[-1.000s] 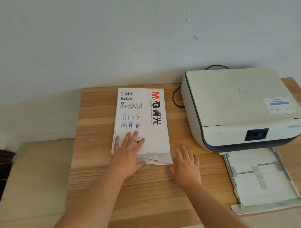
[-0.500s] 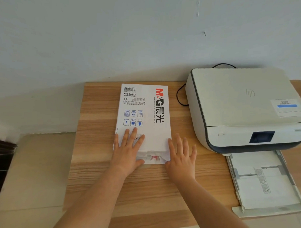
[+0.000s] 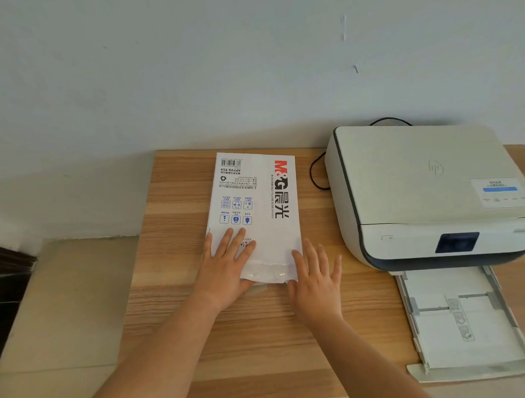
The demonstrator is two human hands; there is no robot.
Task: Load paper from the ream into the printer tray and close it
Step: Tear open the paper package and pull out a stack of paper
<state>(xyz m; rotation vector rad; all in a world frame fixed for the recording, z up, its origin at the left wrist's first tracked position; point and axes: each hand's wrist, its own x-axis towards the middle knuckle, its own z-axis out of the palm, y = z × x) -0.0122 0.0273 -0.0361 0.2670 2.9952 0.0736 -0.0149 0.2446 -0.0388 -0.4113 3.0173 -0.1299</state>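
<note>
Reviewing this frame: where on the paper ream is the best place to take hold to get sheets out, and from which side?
Probably the near short end of the paper ream, approached from the person's side of the table. The wrapper looks crumpled and opened there, while the far end lies flat and sealed. The left hand already lies flat on top near that end; the right hand sits at its near right corner.

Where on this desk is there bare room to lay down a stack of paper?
Bare wood lies left of the paper ream, out to the desk edge, and along the near edge in front of both hands. It is crowded on the right: printer, its pulled-out tray, and the cable in the narrow gap beside the ream.
</note>
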